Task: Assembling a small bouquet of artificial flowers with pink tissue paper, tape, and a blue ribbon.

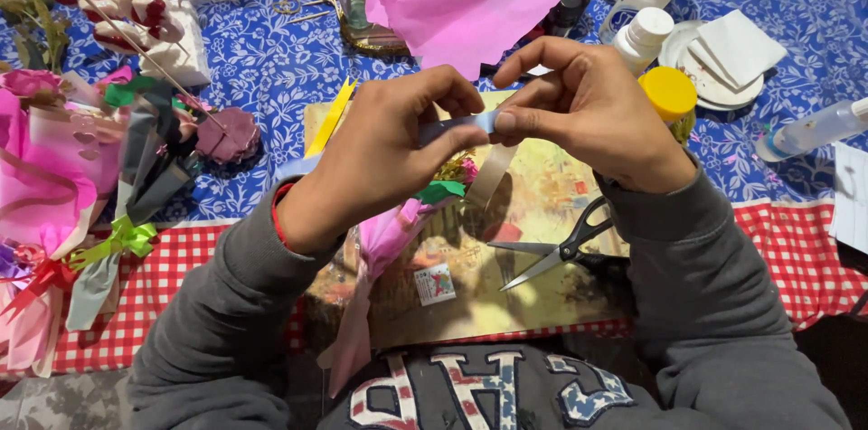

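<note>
Both hands are raised at the centre of the frame, the left hand [389, 154] and right hand [588, 118] each pinching an end of a pale blue ribbon strip [461, 125] stretched between their closed fingertips. Below lie scissors [556, 249] on a printed board [533, 213] on the desk [271, 59].

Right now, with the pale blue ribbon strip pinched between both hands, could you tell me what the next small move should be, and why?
Probably lower the ribbon strip toward the small pink-wrapped bouquet lying just beneath. The left hand and right hand hold it taut above the bouquet, and the scissors lie unused beside it.
</note>
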